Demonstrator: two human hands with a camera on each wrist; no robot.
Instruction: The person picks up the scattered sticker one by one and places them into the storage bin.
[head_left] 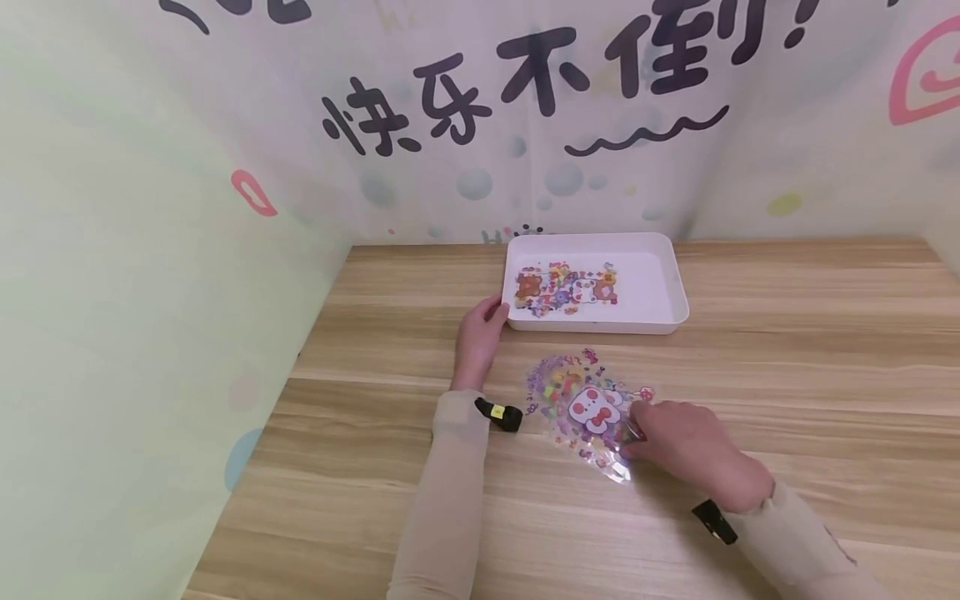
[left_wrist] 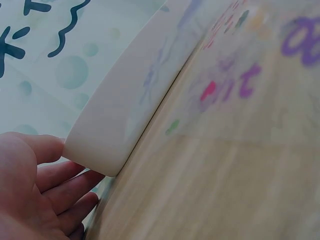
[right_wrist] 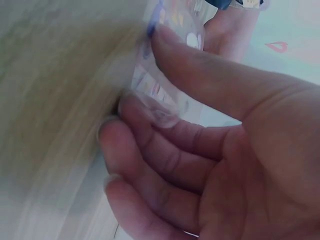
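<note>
A white tray (head_left: 592,327) stands at the back of the table, with colourful cartoon stickers (head_left: 583,290) in its left part. My left hand (head_left: 480,337) holds the tray's front left corner. In the left wrist view, the thumb of the left hand (left_wrist: 30,185) touches the tray wall (left_wrist: 117,110) and the fingers reach under the corner. In front of the tray lies a clear plastic sheet (head_left: 592,408) printed with a white rabbit and small colourful figures. My right hand (head_left: 690,446) pinches its right edge; in the right wrist view the clear film (right_wrist: 162,112) bends at the fingertips.
The wooden table (head_left: 810,367) extends to both sides. Behind it hangs a pale cloth (head_left: 450,192) with black writing, close to the tray's back. Another pale cloth (head_left: 150,292) runs along the left. Each wrist wears a black strap (head_left: 504,414).
</note>
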